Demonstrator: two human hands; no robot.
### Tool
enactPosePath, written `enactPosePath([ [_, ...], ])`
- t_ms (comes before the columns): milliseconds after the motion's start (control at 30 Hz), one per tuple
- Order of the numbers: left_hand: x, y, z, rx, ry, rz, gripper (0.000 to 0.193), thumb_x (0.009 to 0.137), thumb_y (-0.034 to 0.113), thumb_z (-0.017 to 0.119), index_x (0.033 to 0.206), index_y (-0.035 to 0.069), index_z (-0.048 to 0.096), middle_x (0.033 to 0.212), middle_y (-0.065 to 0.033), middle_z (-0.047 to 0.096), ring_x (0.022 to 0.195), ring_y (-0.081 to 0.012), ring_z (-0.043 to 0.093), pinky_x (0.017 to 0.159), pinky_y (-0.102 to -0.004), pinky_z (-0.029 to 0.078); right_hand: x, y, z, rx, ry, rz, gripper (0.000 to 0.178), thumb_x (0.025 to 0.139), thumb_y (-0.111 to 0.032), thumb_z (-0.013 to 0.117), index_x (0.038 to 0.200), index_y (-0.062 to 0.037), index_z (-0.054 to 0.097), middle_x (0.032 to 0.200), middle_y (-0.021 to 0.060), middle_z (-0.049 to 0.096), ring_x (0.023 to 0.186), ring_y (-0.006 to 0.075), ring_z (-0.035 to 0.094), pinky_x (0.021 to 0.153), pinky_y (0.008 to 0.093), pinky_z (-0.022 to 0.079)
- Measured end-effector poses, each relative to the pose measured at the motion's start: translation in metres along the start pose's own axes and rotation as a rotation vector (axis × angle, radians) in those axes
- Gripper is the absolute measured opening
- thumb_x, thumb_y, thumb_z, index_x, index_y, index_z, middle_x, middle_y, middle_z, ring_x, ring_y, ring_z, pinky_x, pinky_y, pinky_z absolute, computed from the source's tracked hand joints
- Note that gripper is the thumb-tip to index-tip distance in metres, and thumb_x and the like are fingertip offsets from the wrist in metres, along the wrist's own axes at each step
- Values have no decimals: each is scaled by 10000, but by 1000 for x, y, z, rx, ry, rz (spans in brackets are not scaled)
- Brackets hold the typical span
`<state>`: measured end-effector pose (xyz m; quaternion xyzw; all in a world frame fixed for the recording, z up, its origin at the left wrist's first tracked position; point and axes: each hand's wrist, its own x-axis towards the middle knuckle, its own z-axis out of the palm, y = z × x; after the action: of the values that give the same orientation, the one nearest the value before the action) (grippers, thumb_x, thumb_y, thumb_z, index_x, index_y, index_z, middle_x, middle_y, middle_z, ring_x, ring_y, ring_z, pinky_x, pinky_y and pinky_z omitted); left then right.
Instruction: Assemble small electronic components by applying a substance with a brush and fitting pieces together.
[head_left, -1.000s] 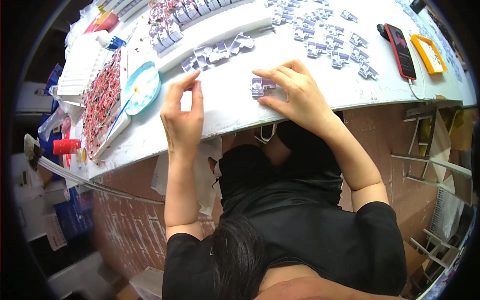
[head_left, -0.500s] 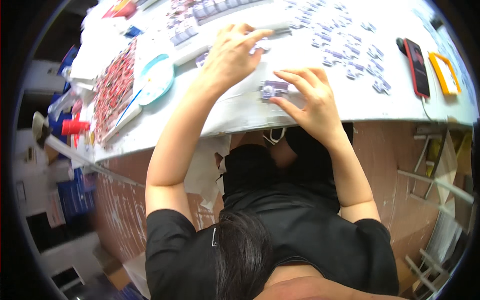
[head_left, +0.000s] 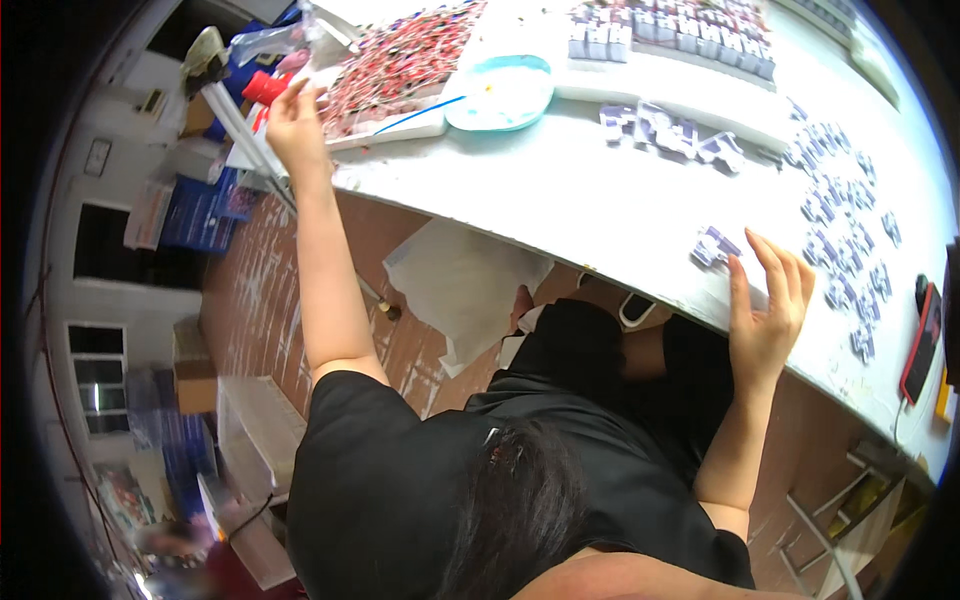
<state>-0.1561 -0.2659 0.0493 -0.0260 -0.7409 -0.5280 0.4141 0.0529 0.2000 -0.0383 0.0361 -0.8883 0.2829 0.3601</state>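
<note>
My left hand [head_left: 298, 130] is stretched far out to the left, over the table's edge. Its fingers are loosely bent and a little apart, beside a red cylindrical container [head_left: 264, 88]; whether they touch it I cannot tell. My right hand [head_left: 772, 305] is over the table's front edge, thumb and fingers apart. Close to its thumb tip lies a small purple-and-white part [head_left: 714, 247], not gripped. Further back, a short row of similar parts [head_left: 665, 132] lies along a white foam strip [head_left: 680, 105].
A white tray [head_left: 400, 130] holds many small red and dark pieces. Beside it stand a light-blue dish [head_left: 540, 95] and a blue stick [head_left: 420, 114]. Rows of white blocks [head_left: 700, 42] are at the back. Loose purple-and-white parts [head_left: 840, 240] and a red-edged phone [head_left: 920, 345] lie right.
My left hand has left the parts at the table's middle and swung far left to the red container. The view has turned left. My right hand stays beside the small part, fingers still apart.
</note>
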Motion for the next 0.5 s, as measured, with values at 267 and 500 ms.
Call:
enactPosePath([
  [267,-21,-59,-82,227,-184,-230,202,975,187,649,1012,-2,707,872,-74,726,709,-112,656,637,-248,527,-1,-2,4,-111,19,-5,325,842,-37,753,1163,-57,711,1049,81,701,1001,243,583,915,352,457],
  [500,-42,-48,-26,250,-410,123,166,928,88,648,1060,58,744,932,-58,726,773,-89,653,715,-223,513,-4,0,7,-193,10,-26,320,846,-38,749,1164,-50,712,1060,77,707,1000,238,589,921,350,457],
])
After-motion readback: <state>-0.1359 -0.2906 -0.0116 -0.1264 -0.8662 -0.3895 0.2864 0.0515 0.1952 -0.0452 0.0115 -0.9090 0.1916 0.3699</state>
